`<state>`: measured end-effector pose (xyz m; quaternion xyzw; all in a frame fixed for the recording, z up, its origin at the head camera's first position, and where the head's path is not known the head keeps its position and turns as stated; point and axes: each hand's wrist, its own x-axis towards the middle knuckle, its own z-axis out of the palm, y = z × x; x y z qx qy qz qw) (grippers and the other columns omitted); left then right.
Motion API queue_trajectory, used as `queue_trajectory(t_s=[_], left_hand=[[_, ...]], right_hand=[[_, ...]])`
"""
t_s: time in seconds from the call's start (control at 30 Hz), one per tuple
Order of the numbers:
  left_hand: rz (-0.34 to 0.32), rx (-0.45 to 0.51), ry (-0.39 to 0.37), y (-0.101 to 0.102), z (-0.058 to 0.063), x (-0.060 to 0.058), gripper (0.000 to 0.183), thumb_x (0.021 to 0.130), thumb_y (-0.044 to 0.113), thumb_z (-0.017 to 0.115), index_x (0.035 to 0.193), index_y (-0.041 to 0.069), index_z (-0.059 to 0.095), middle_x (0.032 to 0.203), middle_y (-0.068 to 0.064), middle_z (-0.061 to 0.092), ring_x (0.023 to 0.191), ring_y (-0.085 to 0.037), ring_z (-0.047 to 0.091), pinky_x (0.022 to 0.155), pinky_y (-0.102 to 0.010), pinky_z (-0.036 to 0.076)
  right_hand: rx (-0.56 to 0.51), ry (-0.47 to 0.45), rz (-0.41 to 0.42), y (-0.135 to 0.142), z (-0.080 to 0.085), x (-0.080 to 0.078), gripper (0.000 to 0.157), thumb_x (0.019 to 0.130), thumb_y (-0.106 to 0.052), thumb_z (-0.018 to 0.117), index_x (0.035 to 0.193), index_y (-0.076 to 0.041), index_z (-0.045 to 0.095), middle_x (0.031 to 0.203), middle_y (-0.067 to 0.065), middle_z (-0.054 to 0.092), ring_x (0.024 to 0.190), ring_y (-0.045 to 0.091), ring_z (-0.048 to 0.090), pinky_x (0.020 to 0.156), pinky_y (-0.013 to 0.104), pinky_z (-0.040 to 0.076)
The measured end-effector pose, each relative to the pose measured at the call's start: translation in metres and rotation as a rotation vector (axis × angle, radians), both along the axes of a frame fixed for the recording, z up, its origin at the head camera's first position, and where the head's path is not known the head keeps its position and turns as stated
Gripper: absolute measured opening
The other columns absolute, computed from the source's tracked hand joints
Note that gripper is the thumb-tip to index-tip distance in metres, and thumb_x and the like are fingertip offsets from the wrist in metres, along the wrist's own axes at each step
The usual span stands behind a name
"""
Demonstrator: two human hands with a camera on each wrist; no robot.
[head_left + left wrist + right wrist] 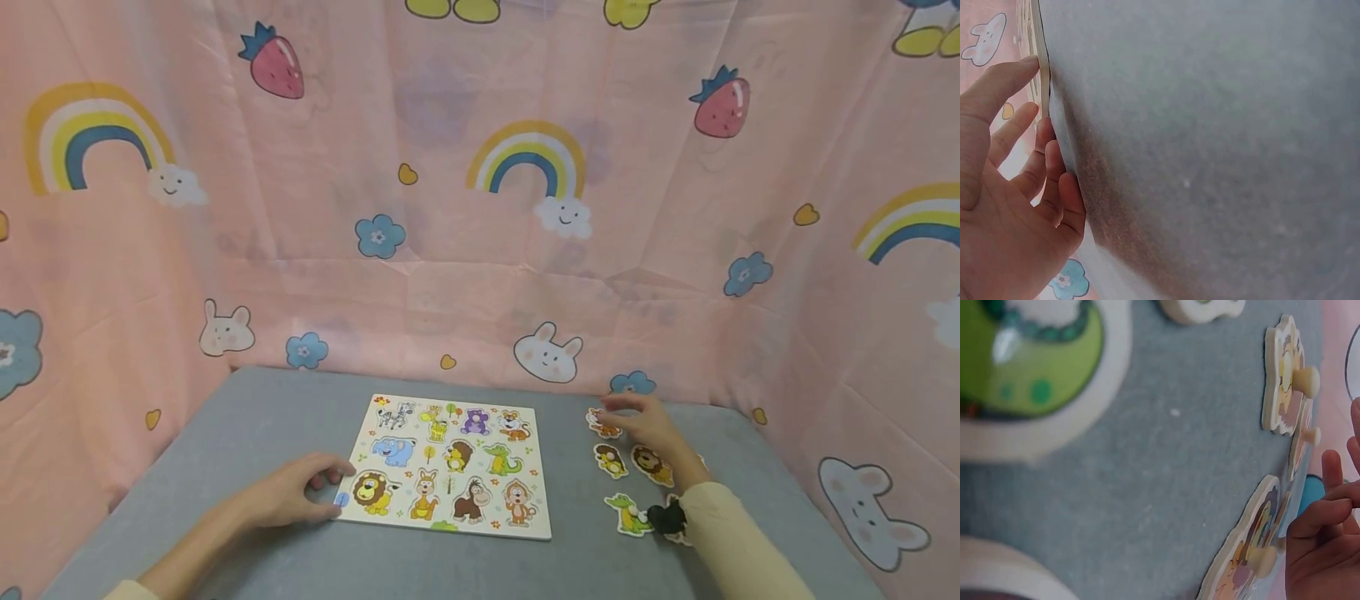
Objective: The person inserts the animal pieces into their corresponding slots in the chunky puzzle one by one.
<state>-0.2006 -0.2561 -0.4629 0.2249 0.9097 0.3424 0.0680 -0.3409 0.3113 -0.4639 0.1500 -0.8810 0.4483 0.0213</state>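
Observation:
A flat animal picture puzzle board (442,467) lies on the grey table. My left hand (288,492) rests at its left edge, thumb near the front corner; in the left wrist view the thumb and fingertips touch the board's pale rim (1040,37). My right hand (648,429) hovers with bent fingers over the tiger piece (602,423). In the right wrist view, fingertips are just above that piece's wooden knob (1314,436), with nothing between them. Nearest it are a hedgehog piece (611,461) and a lion piece (651,465).
Toward the front lies a crocodile piece (628,515); another piece (679,535) beside it is partly hidden by the black camera (667,517) on the right wrist. A pink printed curtain (465,308) hangs behind and along both sides of the table (300,400).

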Motion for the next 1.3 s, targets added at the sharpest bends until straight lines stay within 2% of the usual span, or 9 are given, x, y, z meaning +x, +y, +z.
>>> queue_trajectory(t_s=[0.2,0.33,0.47,0.77,1.07,1.3], left_hand=[[0.002,0.003,-0.001,0.001,0.0,0.001,0.048,0.081,0.022,0.086,0.123,0.012,0.065,0.105,0.002,0.054,0.093,-0.022,0.049,0.079,-0.036,0.043],[0.004,0.004,-0.005,0.001,0.001,0.001,0.048,0.081,0.022,0.086,0.123,0.012,0.065,0.105,0.002,0.054,0.093,-0.022,0.049,0.079,-0.036,0.043],[0.003,0.003,-0.008,0.002,0.001,0.001,0.048,0.081,0.022,0.086,0.123,0.012,0.065,0.104,0.002,0.054,0.093,-0.021,0.049,0.079,-0.036,0.043],[0.007,0.014,-0.009,0.003,0.002,0.002,0.048,0.081,0.021,0.086,0.122,0.011,0.065,0.104,0.001,0.054,0.093,-0.022,0.049,0.079,-0.036,0.042],[0.004,0.014,-0.022,0.003,0.003,0.001,0.047,0.081,0.02,0.086,0.122,0.011,0.065,0.103,0.001,0.053,0.093,-0.022,0.048,0.079,-0.036,0.042],[-0.008,0.019,-0.024,0.003,0.004,0.002,0.047,0.081,0.02,0.086,0.122,0.011,0.064,0.103,0.0,0.053,0.093,-0.022,0.048,0.079,-0.036,0.042]], right_hand=[[0.014,-0.013,-0.019,0.001,-0.003,-0.002,0.043,0.091,-0.017,0.079,0.123,0.009,0.067,0.116,0.023,0.067,0.106,0.036,0.059,0.071,0.035,0.049],[0.032,-0.017,-0.03,0.001,-0.006,-0.005,0.043,0.09,-0.019,0.08,0.122,0.008,0.068,0.113,0.021,0.069,0.105,0.037,0.06,0.067,0.035,0.048],[0.043,-0.025,-0.035,-0.001,-0.008,-0.005,0.041,0.09,-0.018,0.08,0.121,0.007,0.069,0.112,0.02,0.069,0.109,0.04,0.06,0.067,0.037,0.048],[0.049,-0.041,-0.024,-0.004,-0.006,-0.001,0.038,0.091,-0.016,0.079,0.119,0.008,0.069,0.11,0.021,0.069,0.102,0.037,0.063,0.066,0.039,0.049],[0.064,-0.034,-0.042,-0.007,-0.004,-0.001,0.033,0.091,-0.015,0.079,0.114,0.008,0.071,0.105,0.018,0.071,0.093,0.029,0.063,0.064,0.037,0.049],[0.059,-0.077,-0.068,-0.011,-0.003,0.0,0.03,0.092,-0.014,0.077,0.112,0.007,0.072,0.1,0.014,0.071,0.085,0.023,0.061,0.064,0.037,0.048]])
